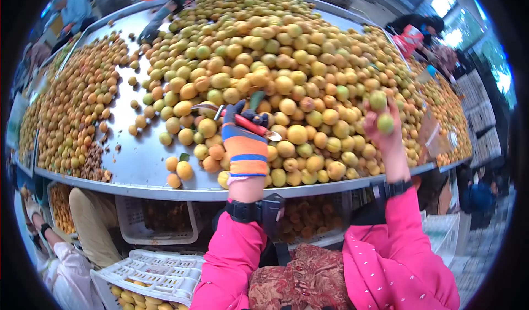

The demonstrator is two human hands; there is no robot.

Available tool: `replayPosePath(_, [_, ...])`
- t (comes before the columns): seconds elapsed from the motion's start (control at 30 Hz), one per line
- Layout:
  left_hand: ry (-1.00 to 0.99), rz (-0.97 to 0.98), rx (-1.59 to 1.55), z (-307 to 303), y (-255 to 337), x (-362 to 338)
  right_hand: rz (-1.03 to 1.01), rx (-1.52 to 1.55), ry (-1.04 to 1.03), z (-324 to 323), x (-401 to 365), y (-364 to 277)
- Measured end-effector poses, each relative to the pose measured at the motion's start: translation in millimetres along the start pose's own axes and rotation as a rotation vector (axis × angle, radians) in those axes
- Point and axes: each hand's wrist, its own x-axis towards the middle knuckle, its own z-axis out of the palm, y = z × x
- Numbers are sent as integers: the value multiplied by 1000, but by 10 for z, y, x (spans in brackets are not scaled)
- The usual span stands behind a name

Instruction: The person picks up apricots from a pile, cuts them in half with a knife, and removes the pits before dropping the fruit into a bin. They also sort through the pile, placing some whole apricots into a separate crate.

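My left hand (245,144), in an orange and blue striped glove, is closed around a red-handled tool (250,125). A thin curved metal blade sticks out on its left side, and a rounded metal end shows on the right. Above the right side of the heap, my bare right hand (388,139) is closed on two greenish apricots (385,124), one at the fingertips and one lower by the palm. Beneath and around both hands lies a large heap of yellow-orange apricots (297,135), with a green leaf (257,99) near the gloved fingers.
The metal table (125,139) has a raised front rim. More apricots (77,109) and small brown pits lie on its left. White crates (151,274) with fruit stand below. A co-worker's gloved hand (149,33) reaches in at the far left; other people stand around the table.
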Motion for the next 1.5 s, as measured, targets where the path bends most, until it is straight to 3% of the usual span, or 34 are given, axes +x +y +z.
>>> replayPosePath(0.07, [5,-14,83,61,-77,-31,-53,114,287,-57,-911,177])
replayPosePath(0.1, [105,6,123,176,-163,-115,-43,62,327,-273,-1327,237])
replayPosePath(0.17, [1,-2,237,79,-307,-117,-12,263,236,-676,-2092,358])
replayPosePath(0.27, [-56,-35,377,96,-560,-349,-165,144,496,-745,-2981,253])
replayPosePath(0.37, [-290,-83,538,-107,-813,-653,-356,25,795,-1013,-3789,-129])
replayPosePath(0.4, [-392,7,706,-207,-919,-903,-432,78,886,-1103,-4054,-225])
replayPosePath(0.63, [-371,-356,1072,-971,-1370,-2086,-852,-408,1702,-1765,-5808,-718])
replayPosePath(0.7, [-335,-490,1017,-1032,-1395,-2270,-778,-595,1798,-2267,-6348,-848])
replayPosePath(0.73, [-323,-464,1018,-1045,-1375,-2299,-734,-631,1851,-2344,-6489,-882])
replayPosePath(0.8, [-297,-553,938,-1067,-1375,-2317,-634,-587,1859,-2741,-6835,-873])
replayPosePath(0.9, [-234,-521,910,-1132,-1322,-2290,-434,-482,1840,-3246,-7138,-757])
replayPosePath(1.03, [-164,-440,918,-1222,-1168,-2326,-233,-367,1701,-3933,-7325,-476])
replayPosePath(1.07, [-168,-436,909,-1245,-1113,-2326,-230,-464,1707,-4029,-7313,-413])
replayPosePath(1.2, [-162,-337,903,-1215,-899,-2278,-167,-647,1646,-3756,-7050,-546])
replayPosePath(1.27, [-184,-254,913,-1135,-785,-2200,220,-1687,2164,-3770,-6842,-767])
replayPosePath(1.33, [-165,-160,910,-1093,-660,-2057,-148,-1831,1950,-3773,-6662,-1139])
replayPosePath(1.4, [-210,-46,891,-828,-526,-2101,-362,-1866,1650,-3252,-5902,-1440])
replayPosePath(1.43, [-234,-6,866,-752,-470,-2065,-584,-1536,1486,-2852,-5258,-1438])
replayPosePath(1.47, [-332,101,866,-719,-438,-2010,-657,-1654,1281,-2264,-4592,-1388])
replayPosePath(1.5, [-303,164,873,-632,-409,-1965,-526,-1598,1155,-1425,-3910,-1252])
